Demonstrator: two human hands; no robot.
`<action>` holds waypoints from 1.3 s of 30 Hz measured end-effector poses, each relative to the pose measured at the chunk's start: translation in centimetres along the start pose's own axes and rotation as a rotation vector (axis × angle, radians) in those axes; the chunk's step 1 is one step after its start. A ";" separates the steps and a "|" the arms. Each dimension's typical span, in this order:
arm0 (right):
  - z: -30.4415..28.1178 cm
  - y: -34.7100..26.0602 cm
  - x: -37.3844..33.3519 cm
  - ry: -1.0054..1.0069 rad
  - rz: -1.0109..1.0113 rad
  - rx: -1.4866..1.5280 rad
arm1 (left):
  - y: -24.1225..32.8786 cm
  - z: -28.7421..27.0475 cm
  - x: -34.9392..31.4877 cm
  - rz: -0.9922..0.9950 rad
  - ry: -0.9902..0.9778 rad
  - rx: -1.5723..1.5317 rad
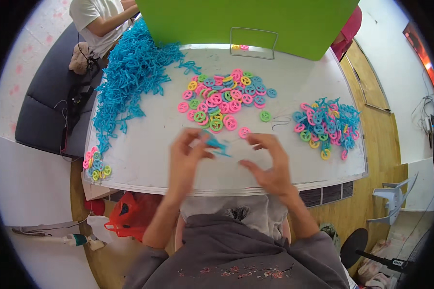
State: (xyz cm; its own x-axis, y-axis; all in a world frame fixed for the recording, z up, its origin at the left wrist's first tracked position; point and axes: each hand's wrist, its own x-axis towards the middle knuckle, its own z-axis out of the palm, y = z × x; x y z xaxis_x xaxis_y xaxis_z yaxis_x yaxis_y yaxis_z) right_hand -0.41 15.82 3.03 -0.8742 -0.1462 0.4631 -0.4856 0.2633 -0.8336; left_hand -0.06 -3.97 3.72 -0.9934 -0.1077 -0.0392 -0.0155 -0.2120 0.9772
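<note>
My left hand [184,156] pinches a blue plastic frame piece [218,144] above the near middle of the table; the piece is blurred. Thumb and forefinger apart, my right hand [271,166] is held open beside it. Just beyond the right fingertips lies a pink plastic wheel [244,132]. A heap of pink, blue, green and yellow wheels [217,98] spreads across the table's middle. To the right sits a cluster of blue pieces with coloured wheels on them [325,125]. At the far left rises a large pile of blue frame pieces [135,67].
The white table [130,166] ends at a curved near edge. Thin wire loops [282,120] lie beside the wheels. A green board [246,24] with a wire stand [253,58] closes the far side. More wheels [96,164] sit at the left corner. Two people are beyond the table.
</note>
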 end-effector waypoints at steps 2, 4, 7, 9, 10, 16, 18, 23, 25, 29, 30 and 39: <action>1.5 0.3 -0.6 0.022 0.077 0.121 | -1.9 2.6 -1.0 -0.104 -0.070 -0.099; 1.6 1.7 -1.5 0.049 0.106 0.153 | -2.5 3.8 -1.4 -0.115 -0.121 -0.049; -0.2 2.5 -2.2 0.124 0.138 0.003 | -3.2 4.3 -0.7 0.015 -0.111 0.220; -1.1 2.5 -2.4 0.197 0.409 0.219 | -3.7 4.6 0.6 0.130 -0.068 0.425; -1.6 2.6 -2.6 0.197 0.412 0.209 | -4.2 4.9 1.7 0.372 -0.043 0.728; -2.4 3.6 -2.9 0.159 0.404 0.177 | -5.9 5.3 3.5 0.511 -0.135 1.092; -2.7 3.8 -3.0 0.125 0.338 0.070 | -5.5 5.2 3.0 0.465 -0.145 0.906; -2.8 3.6 -2.8 0.073 0.356 0.000 | -4.6 5.2 1.3 0.324 -0.062 0.670; -2.7 3.7 -2.9 0.043 0.351 -0.019 | -4.5 5.0 0.8 0.270 -0.077 0.571; -2.4 3.3 -2.7 0.019 0.288 0.011 | -5.1 4.6 0.0 -0.066 -0.204 0.124; -2.4 3.1 -2.7 0.002 0.244 -0.030 | -5.2 4.5 -0.1 -0.085 -0.210 0.071; -2.0 2.5 -2.2 -0.075 0.223 -0.027 | -5.1 3.8 0.0 -0.200 -0.201 0.009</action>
State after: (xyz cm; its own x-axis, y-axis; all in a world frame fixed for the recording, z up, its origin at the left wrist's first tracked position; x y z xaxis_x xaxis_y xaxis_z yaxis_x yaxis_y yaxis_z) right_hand 0.25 18.76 0.54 -0.9579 -0.1516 0.2440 -0.2812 0.3218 -0.9041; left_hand -0.40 0.79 -0.44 -0.9731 0.1304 -0.1899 -0.2136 -0.2012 0.9560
